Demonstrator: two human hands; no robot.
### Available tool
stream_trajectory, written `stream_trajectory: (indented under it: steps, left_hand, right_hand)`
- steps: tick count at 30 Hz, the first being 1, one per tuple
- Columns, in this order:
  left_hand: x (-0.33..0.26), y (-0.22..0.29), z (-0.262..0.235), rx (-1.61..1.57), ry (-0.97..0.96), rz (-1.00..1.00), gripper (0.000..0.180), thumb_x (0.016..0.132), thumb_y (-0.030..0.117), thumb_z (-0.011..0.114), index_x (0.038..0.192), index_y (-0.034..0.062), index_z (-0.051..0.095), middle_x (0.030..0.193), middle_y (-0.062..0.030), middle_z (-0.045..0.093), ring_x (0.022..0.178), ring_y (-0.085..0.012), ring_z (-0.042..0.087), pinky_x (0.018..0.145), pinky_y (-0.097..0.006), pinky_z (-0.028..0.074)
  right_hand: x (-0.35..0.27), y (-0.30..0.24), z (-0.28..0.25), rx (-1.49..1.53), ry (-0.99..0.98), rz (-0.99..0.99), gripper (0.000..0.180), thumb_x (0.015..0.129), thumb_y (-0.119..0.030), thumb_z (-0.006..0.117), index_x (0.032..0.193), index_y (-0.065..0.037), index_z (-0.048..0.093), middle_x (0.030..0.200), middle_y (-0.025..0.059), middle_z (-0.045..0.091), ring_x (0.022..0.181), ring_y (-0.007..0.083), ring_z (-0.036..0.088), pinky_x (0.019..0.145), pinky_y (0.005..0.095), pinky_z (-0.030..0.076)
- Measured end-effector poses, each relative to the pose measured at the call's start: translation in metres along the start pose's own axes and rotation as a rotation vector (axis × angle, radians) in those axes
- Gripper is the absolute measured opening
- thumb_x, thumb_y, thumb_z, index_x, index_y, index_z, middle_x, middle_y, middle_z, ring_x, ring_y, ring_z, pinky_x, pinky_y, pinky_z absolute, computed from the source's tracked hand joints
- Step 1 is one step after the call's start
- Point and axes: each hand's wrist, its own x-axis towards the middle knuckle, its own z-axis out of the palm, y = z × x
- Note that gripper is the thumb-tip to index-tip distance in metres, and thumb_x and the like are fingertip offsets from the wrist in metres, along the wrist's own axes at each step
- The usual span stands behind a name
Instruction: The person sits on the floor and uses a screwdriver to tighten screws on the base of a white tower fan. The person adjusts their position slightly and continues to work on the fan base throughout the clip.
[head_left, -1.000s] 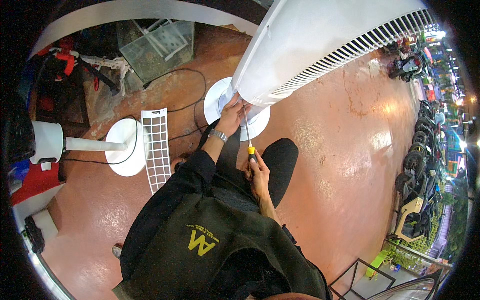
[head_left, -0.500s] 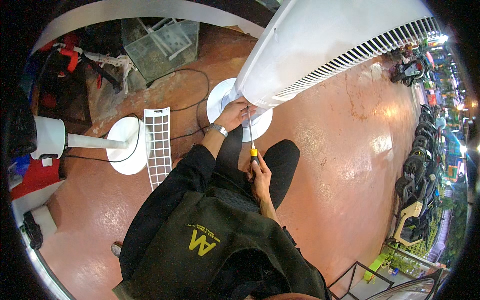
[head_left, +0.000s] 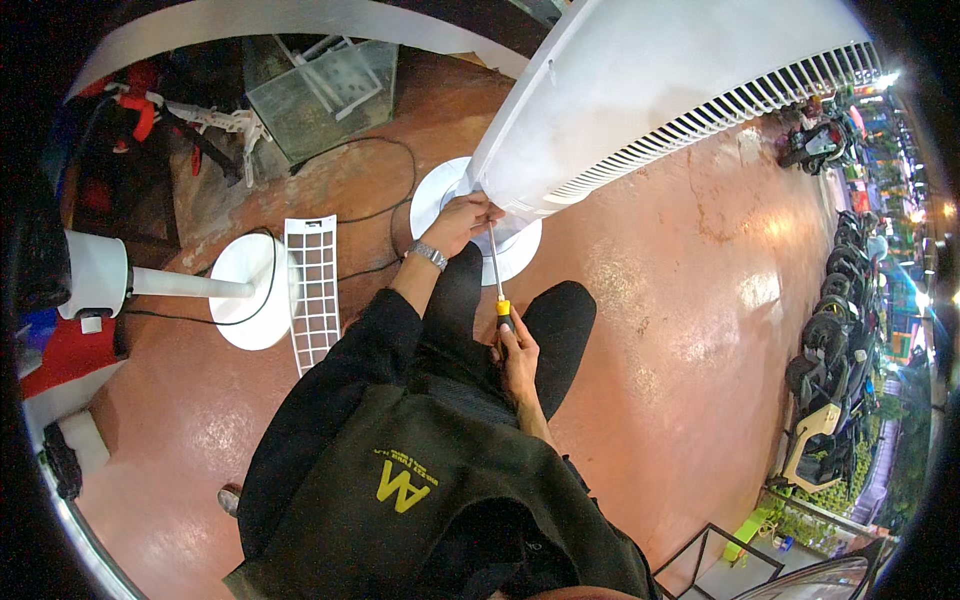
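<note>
Yellow-and-black screwdriver (head_left: pixel 503 311), grasped by the right hand (head_left: pixel 519 362), points its shaft (head_left: pixel 495 258) away across the near edge of the round base (head_left: pixel 516 266) toward the left hand (head_left: pixel 458 225), nearer the white housing (head_left: pixel 630 100), fingers' hold unclear.

1 L hand (head_left: pixel 458 222), 1 R hand (head_left: pixel 519 362). 1 screwdriver (head_left: pixel 503 309) in R fingers (head_left: pixel 523 330). 1 big wht slotted thing (head_left: pixel 650 90) by L fingers (head_left: pixel 489 210). 2 round wht feet (head_left: pixel 428 208): 1 near L fingers, 1 far L of them. Also L of fingers: 1 wht grid (head_left: pixel 314 292), 1 glass box (head_left: pixel 325 115).
</note>
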Motion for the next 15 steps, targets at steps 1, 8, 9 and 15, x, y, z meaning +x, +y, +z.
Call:
stream_trajectory:
  steps: [1,8,9,15]
  left_hand:
    - [-0.003,0.001,0.003,-0.032,0.021,0.018,0.03,0.091,0.008,0.049,0.119,0.0013,0.054,0.113,-0.0085,0.061,0.103,-0.0185,0.059,0.084,-0.033,0.048]
    - [0.003,-0.017,-0.001,0.784,0.514,0.594,0.02,0.086,0.012,0.058,0.101,0.0014,0.065,0.083,-0.0147,0.069,0.079,-0.0189,0.067,0.07,-0.03,0.051]
    - [-0.006,-0.012,0.012,0.799,0.579,0.622,0.019,0.084,0.013,0.061,0.099,0.0012,0.065,0.081,-0.0155,0.069,0.074,-0.0197,0.067,0.068,-0.031,0.052]
    - [0.005,-0.015,0.021,0.758,0.795,0.722,0.017,0.071,0.01,0.071,0.086,0.0023,0.066,0.076,-0.0139,0.069,0.07,-0.0235,0.068,0.065,-0.032,0.052]
  right_hand:
    - [-0.001,-0.002,0.001,0.011,0.003,-0.001,0.046,0.094,-0.014,0.052,0.138,-0.006,0.041,0.074,0.0006,0.051,0.056,0.008,0.045,0.051,0.0223,0.038]
    - [-0.003,0.002,-0.001,0.045,0.028,0.007,0.046,0.095,-0.015,0.052,0.138,-0.006,0.04,0.073,-0.0005,0.049,0.057,0.0078,0.045,0.051,0.0214,0.038]
    - [-0.002,0.002,-0.003,0.053,0.038,-0.004,0.046,0.095,-0.016,0.052,0.138,-0.006,0.04,0.073,-0.0007,0.049,0.057,0.0077,0.046,0.051,0.0212,0.038]
    - [-0.007,-0.002,-0.005,0.087,0.053,0.016,0.049,0.094,-0.017,0.053,0.139,-0.006,0.039,0.073,-0.001,0.049,0.057,0.0075,0.046,0.051,0.0209,0.039]
